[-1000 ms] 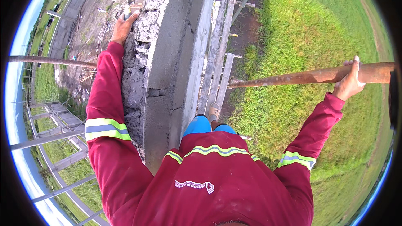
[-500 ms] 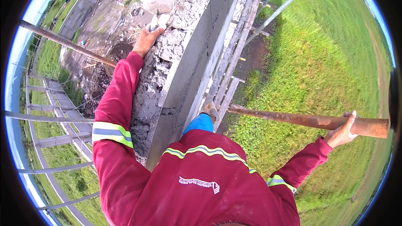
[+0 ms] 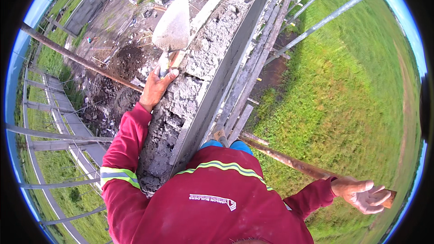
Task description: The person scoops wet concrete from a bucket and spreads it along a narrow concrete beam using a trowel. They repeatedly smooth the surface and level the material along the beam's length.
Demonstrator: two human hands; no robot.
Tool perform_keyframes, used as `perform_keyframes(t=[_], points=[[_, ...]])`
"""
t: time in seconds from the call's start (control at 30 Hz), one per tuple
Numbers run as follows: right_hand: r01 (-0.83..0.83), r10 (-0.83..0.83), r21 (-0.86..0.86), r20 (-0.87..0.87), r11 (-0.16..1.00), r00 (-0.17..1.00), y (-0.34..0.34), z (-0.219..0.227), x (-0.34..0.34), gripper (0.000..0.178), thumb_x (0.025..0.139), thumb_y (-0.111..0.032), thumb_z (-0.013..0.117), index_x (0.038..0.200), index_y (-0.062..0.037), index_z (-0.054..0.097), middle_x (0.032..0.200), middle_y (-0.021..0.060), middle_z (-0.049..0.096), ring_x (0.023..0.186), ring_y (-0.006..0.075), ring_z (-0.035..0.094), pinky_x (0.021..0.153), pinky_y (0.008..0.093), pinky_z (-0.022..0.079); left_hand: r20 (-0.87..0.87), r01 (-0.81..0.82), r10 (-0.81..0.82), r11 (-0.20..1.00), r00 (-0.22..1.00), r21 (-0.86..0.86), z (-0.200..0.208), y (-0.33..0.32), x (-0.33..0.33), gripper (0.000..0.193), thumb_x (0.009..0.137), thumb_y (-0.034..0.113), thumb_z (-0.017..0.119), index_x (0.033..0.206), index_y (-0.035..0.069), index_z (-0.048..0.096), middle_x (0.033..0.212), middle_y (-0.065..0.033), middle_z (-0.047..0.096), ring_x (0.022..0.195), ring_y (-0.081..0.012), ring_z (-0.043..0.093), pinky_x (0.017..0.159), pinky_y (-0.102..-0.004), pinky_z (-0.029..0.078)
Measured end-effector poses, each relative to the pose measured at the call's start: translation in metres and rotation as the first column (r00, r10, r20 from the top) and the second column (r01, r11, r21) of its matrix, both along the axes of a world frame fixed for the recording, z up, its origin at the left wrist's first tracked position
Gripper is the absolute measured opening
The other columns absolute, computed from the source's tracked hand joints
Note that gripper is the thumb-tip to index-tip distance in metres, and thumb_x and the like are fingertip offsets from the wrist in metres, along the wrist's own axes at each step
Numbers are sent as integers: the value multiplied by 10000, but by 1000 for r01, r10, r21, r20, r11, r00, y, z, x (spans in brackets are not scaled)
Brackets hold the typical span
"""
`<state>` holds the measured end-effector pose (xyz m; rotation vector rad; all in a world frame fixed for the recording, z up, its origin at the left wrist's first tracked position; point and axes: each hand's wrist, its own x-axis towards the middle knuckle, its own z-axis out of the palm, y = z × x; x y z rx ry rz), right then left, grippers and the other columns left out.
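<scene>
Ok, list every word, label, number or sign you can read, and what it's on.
Maroon long-sleeved shirt: white lettering, upside down, beside a white emblem; legible, but I won't copy it.
Same shirt: a smaller line, too small to read.
Masonry trowel: none visible.
Nothing else readable.

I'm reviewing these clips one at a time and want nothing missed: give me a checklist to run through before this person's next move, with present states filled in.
1. Left hand gripping the trowel: ok, fingers closed around the handle.
2. Trowel blade in plain view: ok, it shows beyond the hand.
3. Right hand gripping the rusty pole: not ok, its fingers are spread open.
4. Right hand clear of the pole: cannot tell, it overlaps the pole's end.
5. Wall top smooth: not ok, rough with dark gaps.
6. Both feet on the planks: cannot tell, only one shoe shows clearly.
</scene>
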<state>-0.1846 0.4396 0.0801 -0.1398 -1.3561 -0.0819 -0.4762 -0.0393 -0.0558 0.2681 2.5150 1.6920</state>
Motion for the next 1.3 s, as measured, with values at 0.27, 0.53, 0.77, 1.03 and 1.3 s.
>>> perform_keyframes(t=[0.27,0.53,0.77,1.03,1.3], points=[[-549,913,-741,226,387,339,-38,-28,-241,389,980,-207,646,1300,1,576,1182,140,667,1096,203,626,985,350,472,47,24,-23,1000,999,-12,6,2,4,562,923,343,723,1302,-41,565,1127,-82,659,1017,-182,570,944,-336,448],[-459,982,-882,162,103,-92,-80,-83,-486,386,932,-186,730,1241,15,613,1151,90,671,1068,135,621,955,272,483,229,-121,44,935,972,333,4,-22,32,592,986,332,645,1440,19,430,1135,-87,695,912,-140,668,794,-293,534],[-153,928,-987,98,45,-359,-102,-108,-569,358,952,-363,694,1139,-58,675,757,-61,576,662,45,534,608,221,414,396,-388,279,893,875,229,24,-61,108,523,998,378,608,1328,-2,466,1115,-133,685,807,-177,695,663,-311,600],[-22,912,-999,-21,-33,-410,-113,-103,-571,290,961,-315,690,1123,-75,681,751,-101,487,612,-9,384,521,188,311,147,-342,535,703,832,-623,63,-79,156,526,898,417,708,1118,-50,601,881,-250,663,849,-421,661,770,-462,515],[-21,962,-994,110,108,-249,-119,-103,-565,249,974,-314,646,1102,-108,703,755,-118,503,608,-17,378,520,172,277,178,-202,604,507,777,-838,12,-108,160,665,884,442,709,1245,-97,563,947,-276,683,901,-427,657,823,-479,514]])
